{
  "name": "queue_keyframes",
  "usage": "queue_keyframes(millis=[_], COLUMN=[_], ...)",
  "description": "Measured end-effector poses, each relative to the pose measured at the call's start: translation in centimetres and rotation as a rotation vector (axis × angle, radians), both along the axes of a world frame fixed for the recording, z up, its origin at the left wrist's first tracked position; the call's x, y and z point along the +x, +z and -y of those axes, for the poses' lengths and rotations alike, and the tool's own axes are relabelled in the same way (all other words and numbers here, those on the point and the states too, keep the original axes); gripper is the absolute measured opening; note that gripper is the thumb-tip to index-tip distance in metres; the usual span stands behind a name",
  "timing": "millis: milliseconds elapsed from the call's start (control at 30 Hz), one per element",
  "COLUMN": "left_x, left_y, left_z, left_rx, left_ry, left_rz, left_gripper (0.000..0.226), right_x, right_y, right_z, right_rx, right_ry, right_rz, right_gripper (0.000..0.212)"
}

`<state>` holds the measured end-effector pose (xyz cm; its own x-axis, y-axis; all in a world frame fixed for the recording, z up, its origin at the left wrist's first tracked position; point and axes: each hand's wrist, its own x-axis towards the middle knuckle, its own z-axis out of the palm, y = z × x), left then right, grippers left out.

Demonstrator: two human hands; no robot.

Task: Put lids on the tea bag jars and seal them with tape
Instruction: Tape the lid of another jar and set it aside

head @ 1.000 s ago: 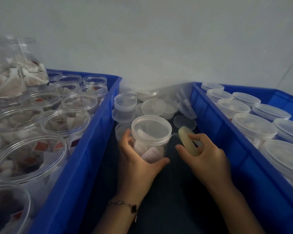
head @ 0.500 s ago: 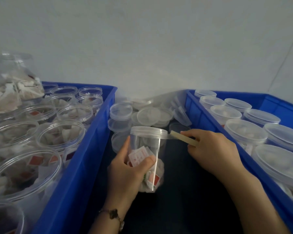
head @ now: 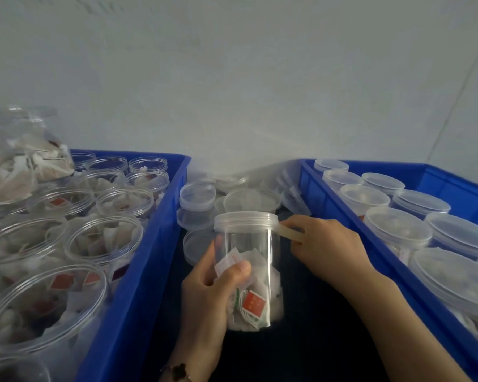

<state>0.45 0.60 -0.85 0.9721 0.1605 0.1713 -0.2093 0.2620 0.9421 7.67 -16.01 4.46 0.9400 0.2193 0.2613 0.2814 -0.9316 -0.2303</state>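
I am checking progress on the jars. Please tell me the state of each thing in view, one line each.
Held jar: upright, lid on, tea bags inside.
Tape roll: touching the lid's rim.
Left hand: grips the jar.
Right hand: holds the tape roll.
Left bin jars: open, filled.
Right bin jars: lidded.
Spare lids: loose between bins.

I count two blue crates, the left crate (head: 138, 271) and the right crate (head: 370, 244). One lidded jar (head: 249, 271) sits in my left hand (head: 207, 296); one tape roll (head: 291, 234) in my right hand (head: 329, 249). Loose lids (head: 196, 193) between the crates overlap too much to count.
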Motion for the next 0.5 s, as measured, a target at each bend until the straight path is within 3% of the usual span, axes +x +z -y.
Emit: queue_keyframes(millis=[133, 333, 367, 400, 467, 500], left_x=[-0.6, -0.2, -0.8, -1.2, -1.2, -0.8], left_y=[0.5, 1.4, 1.1, 0.1, -1.1, -1.4], left_z=[0.2, 0.9, 0.6, -0.2, -0.8, -0.8], left_rx=[-0.004, 0.204, 0.239, 0.274, 0.101, 0.075], left_ry=[-0.087, -0.325, -0.365, -0.374, -0.184, -0.167], left_rz=[0.025, -0.038, -0.018, 0.027, -0.048, -0.063], left_gripper=[0.043, 0.112, 0.11, 0.092, 0.045, 0.038], right_x=[0.2, -0.5, -0.5, -0.7, -1.0, -1.2], right_y=[-0.5, -1.6, -1.8, -1.8, -2.2, -2.4], right_z=[-0.3, -0.3, -0.2, -0.1, 0.0, 0.1], right_rx=[-0.069, -0.094, -0.077, -0.053, -0.011, -0.011], right_ry=[-0.024, -0.03, -0.025, -0.015, -0.006, 0.004], right_rz=[-0.033, -0.088, -0.093, -0.087, -0.07, -0.058], right_gripper=[0.026, 0.024, 0.014, 0.002, 0.016, 0.019])
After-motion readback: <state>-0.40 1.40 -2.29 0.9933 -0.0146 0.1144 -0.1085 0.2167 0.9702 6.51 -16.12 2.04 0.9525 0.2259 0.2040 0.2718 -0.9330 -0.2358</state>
